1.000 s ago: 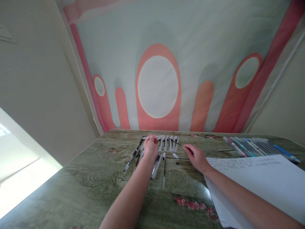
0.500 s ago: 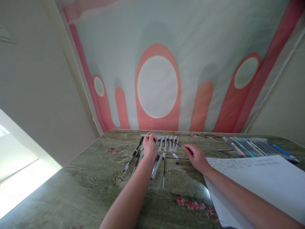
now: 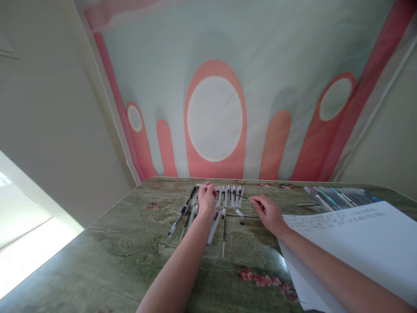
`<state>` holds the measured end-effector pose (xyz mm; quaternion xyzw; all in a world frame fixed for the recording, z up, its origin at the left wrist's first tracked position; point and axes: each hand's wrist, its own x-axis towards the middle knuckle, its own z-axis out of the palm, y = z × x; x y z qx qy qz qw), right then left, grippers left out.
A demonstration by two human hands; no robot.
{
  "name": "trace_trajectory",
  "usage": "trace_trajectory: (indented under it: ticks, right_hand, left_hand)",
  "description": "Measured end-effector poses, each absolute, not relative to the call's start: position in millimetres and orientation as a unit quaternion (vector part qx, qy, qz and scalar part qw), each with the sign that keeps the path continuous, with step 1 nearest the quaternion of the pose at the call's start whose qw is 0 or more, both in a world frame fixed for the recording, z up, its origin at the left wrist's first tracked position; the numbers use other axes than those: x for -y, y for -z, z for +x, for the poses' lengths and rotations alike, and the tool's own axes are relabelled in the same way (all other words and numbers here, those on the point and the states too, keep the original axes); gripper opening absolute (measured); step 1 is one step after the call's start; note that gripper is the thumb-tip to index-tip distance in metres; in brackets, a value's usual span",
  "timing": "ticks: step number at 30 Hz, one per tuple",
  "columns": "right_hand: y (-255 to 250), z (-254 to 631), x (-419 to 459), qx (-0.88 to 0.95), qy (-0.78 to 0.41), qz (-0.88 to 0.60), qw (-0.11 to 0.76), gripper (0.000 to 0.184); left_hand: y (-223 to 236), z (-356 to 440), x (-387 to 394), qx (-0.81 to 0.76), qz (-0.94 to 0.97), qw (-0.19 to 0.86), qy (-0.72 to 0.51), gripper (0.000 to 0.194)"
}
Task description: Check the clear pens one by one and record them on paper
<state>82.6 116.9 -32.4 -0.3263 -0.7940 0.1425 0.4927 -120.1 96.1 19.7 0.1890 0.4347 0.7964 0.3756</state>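
My left hand [image 3: 206, 201] is closed around a pale pen barrel [image 3: 220, 188], which lies crosswise in its fingers with one end pointing right. My right hand [image 3: 266, 214] pinches the end of a thin dark pen refill [image 3: 239, 196]. The refill's far tip is close to the barrel's right end; whether it has entered cannot be made out. Below the hands are a white pen cap [image 3: 239, 213], a small black plug [image 3: 242, 223] and a loose refill [image 3: 224, 237]. My left forearm hides some of the pens beneath it.
Several clear pen barrels [image 3: 241, 198] stand in a row behind the hands. Black pens [image 3: 177, 221] lie to the left. At the right, a written-on white sheet [image 3: 355, 252] lies under my right forearm, with a row of colored pens [image 3: 339, 199] behind it.
My left hand has shifted slightly right with the barrel, bringing it nearer the refill. My right hand is almost still. The sheet's far edge has risen, covering more of the colored pens.
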Motion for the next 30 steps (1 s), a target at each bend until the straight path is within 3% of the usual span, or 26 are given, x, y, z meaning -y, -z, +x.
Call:
trace_trajectory:
  ticks: [12, 19, 30]
  right_hand:
    - [26.7, 82.9, -114.2, 0.764, -0.097, -0.331, 0.545, 0.019]
    - [22.1, 82.0, -108.8, 0.772, -0.075, -0.313, 0.548, 0.031]
    - [25.4, 79.2, -109.5, 0.74, -0.139, -0.315, 0.578, 0.033]
  left_hand:
    - [-6.0, -92.8, -92.5, -0.392, 0.163, 0.48, -0.767, 0.012]
    - [-2.1, -65.1, -81.7, -0.346, 0.132, 0.58, -0.725, 0.005]
    - [-1.7, -60.4, -80.0, -0.306, 0.083, 0.628, -0.711, 0.006]
